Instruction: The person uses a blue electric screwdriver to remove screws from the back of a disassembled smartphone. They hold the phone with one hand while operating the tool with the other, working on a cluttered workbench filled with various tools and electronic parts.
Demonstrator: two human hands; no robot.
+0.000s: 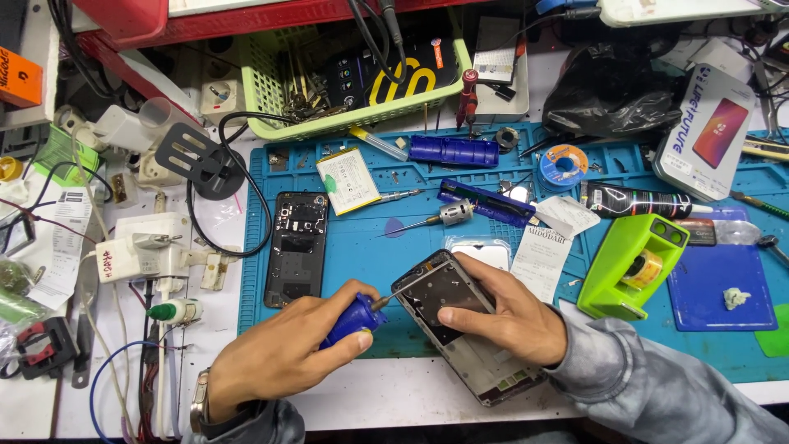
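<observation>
Near the front edge of the surface, on a blue rubbery mat (362,247): left hand (279,358), grip wrapped around a stubby blue screwdriver (355,319), metal tip on an opened phone frame (460,325); right hand (505,316), grip spread flat, pressing its dark glossy rectangle.

The open phone (460,321) lies on the near edge of the mat (370,247). The right hand (505,316) rests on top of it. The left hand (279,353) is just to its left — its screwdriver (355,319) tip touches the phone's corner. Another phone body (296,247) lies on the mat further left. Behind that lies a battery (348,181). The tape holder (633,265) sits to the right. A basket (362,74) stands at the back — behind the mat.
</observation>
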